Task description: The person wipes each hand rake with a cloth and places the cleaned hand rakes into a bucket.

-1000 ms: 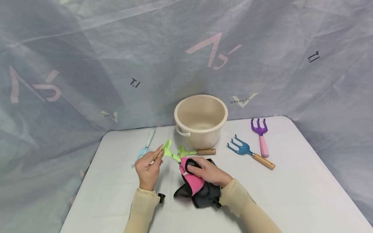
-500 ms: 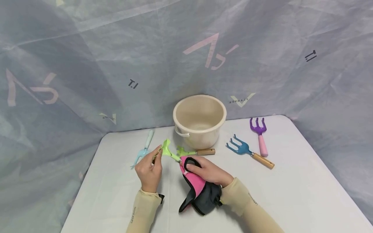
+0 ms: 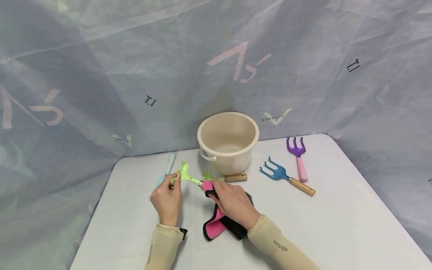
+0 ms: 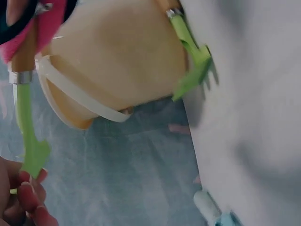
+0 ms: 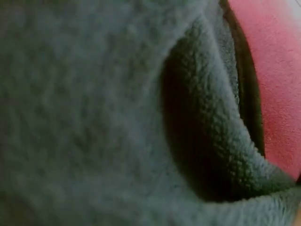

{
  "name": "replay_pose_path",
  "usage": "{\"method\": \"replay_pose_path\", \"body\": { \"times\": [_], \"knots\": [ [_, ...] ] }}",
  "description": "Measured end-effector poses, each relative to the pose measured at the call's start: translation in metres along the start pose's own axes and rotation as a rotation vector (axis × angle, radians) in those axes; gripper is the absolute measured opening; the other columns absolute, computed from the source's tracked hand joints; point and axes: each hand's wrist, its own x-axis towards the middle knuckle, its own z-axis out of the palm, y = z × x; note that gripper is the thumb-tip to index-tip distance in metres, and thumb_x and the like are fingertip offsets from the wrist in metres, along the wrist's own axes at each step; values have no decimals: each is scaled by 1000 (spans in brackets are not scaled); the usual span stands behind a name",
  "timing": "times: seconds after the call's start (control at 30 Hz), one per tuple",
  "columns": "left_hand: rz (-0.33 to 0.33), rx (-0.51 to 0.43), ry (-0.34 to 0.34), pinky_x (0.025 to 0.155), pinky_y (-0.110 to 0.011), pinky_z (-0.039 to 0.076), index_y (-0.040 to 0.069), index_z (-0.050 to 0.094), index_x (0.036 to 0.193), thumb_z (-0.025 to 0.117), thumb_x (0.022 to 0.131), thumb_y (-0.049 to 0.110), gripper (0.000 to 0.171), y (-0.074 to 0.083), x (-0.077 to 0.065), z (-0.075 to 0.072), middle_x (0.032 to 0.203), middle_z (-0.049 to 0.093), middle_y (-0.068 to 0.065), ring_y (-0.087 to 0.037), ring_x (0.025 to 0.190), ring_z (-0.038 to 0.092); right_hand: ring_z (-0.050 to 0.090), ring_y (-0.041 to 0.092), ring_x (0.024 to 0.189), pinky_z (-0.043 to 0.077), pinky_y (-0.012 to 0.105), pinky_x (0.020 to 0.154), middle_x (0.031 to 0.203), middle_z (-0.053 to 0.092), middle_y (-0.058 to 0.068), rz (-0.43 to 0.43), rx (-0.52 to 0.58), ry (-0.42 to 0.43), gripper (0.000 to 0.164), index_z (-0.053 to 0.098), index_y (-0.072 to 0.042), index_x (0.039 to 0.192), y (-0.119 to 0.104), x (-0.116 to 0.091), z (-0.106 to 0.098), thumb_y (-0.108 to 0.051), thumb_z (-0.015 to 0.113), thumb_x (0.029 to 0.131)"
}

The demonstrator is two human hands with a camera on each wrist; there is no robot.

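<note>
My left hand [image 3: 167, 201] pinches the head of a green garden hand hoe [image 3: 193, 179] between thumb and fingers. In the left wrist view, the hoe's metal collar [image 4: 20, 77] and part of its wooden handle [image 4: 23, 56] show below a pink fold. My right hand [image 3: 237, 204] grips a pink and dark-grey cloth [image 3: 215, 227] with black edging, wrapped round that handle; the loose end hangs down over the table. Fuzzy grey folds of the cloth [image 5: 117, 117] fill most of the right wrist view.
Behind the hands stands a cream bucket [image 3: 233, 159]. A second green hand hoe [image 3: 236, 177] lies before it. To the right are a blue hand fork [image 3: 279, 173] and a purple one with a pink handle [image 3: 301, 168]. A pale-blue fork [image 3: 170, 164] lies left, partly hidden by my left hand.
My right hand has turned over the cloth, fingers now over its top, and the loose end has swung. The hoe has shifted slightly left; its metal collar shows more clearly.
</note>
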Motion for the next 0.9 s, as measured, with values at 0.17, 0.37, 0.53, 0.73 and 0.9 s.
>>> {"method": "replay_pose_path", "body": {
  "times": [0.17,0.37,0.53,0.73,0.9],
  "knots": [
    [-161,-62,-104,43,-30,38,3,77,84,76,85,15,13,-9,0,3,56,67,-11,-13,43,47,51,10,64,52,27,55,96,57,1,-43,120,-23,40,53,-10,129,4,2,-5,-26,65,94],
    [-403,-218,-271,41,-22,36,5,75,79,75,86,15,12,-18,-3,10,56,65,-10,-10,43,47,51,7,76,53,26,69,99,56,-1,-58,263,-11,34,52,-11,130,13,3,-4,-23,58,98],
    [-500,-316,-341,38,-19,38,4,73,78,73,87,15,14,-21,-6,16,51,60,-2,-9,42,50,55,8,86,55,30,75,102,61,0,-37,315,57,24,54,-9,122,15,2,0,-22,48,103],
    [-563,-346,-355,38,-16,38,3,73,79,73,87,15,15,-23,-12,22,52,60,1,-8,43,50,49,7,69,45,26,58,82,56,-2,4,331,131,17,54,-10,102,13,0,5,-22,43,105],
    [-588,-375,-342,39,-16,38,1,73,81,73,87,14,14,-20,-13,25,54,61,3,-7,44,50,42,7,58,33,21,51,67,49,-4,101,385,199,12,52,-12,92,14,-2,8,-15,46,101]
  ]
}}
